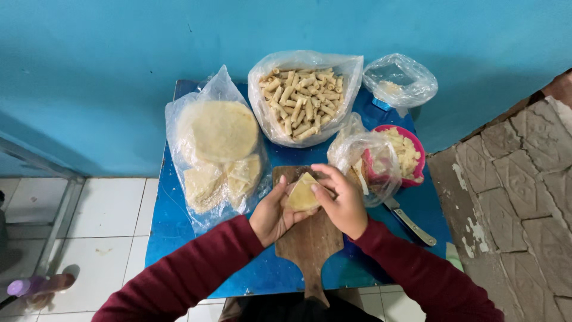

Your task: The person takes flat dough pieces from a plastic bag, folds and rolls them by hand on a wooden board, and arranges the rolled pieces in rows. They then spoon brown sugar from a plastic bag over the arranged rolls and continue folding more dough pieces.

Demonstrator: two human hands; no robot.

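Both my hands meet over a wooden cutting board [310,244] on a small blue table [173,220]. My left hand [271,214] cups a pale yellow pastry wrapper [302,194] from below and the left. My right hand [345,203] presses on the wrapper's right side, its fingers folding the sheet over. Whatever lies inside the wrapper is hidden. Both my sleeves are dark red.
A clear bag of round wrappers [217,146] lies on the left. At the back stands a bag of finished rolls [304,101], with a nearly empty bag [399,80] beside it. On the right are a pink bowl of filling [411,155], a crumpled bag [363,158] and a knife [411,223].
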